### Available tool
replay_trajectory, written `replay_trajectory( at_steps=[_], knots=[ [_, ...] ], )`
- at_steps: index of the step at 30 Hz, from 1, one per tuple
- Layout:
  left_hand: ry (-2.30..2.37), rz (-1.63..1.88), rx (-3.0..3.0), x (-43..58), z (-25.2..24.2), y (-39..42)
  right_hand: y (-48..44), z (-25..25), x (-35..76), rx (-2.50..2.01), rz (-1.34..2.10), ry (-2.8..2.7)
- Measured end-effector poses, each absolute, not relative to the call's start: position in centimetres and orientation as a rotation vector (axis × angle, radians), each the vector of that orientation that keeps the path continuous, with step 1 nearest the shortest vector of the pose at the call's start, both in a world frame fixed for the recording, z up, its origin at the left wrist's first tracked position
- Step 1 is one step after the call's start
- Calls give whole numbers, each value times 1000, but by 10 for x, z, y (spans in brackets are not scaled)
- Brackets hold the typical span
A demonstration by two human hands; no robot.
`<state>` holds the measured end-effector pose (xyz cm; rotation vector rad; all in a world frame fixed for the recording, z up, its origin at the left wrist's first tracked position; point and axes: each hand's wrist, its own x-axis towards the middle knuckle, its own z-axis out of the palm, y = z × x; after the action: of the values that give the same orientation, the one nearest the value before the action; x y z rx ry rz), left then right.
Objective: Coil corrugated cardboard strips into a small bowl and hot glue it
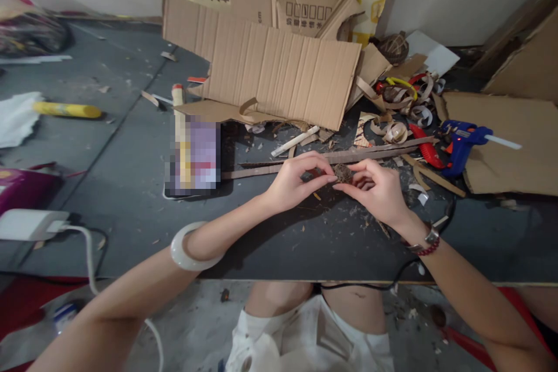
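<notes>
**Small brown lump (pixel 343 173) pinched above the counter (pixel 305 256)**

The left hand (pixel 300 180), a white bangle (pixel 196 247) on its forearm, grasps the rough lump with its fingertips. The right hand (pixel 375 189) clasps it from the other side, just over a long brown strip (pixel 331 158). Farther right lie curled cardboard shavings (pixel 394 131) and a blue hot glue gun (pixel 462 142) on a cardboard sheet (pixel 510 151).

I'm at a cluttered craft workbench: a dark grey tabletop (pixel 305 250), a blue hot-glue gun (pixel 457 145), flattened brown corrugated cardboard sheets (pixel 272 70), and curled tan cardboard offcuts (pixel 394 131).
</notes>
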<state>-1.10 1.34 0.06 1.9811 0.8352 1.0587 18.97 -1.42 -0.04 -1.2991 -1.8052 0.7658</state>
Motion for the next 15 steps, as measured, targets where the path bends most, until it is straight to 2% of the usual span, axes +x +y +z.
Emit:
replay_trajectory(
  at_steps=[9,15],
  knots=[
    [767,969,1957,-9,5,10,-11,-1,193,-1326,703,-1761],
    [1111,1098,1681,-12,-4,20,-11,-4,193,-1334,663,-1734]
  ],
)
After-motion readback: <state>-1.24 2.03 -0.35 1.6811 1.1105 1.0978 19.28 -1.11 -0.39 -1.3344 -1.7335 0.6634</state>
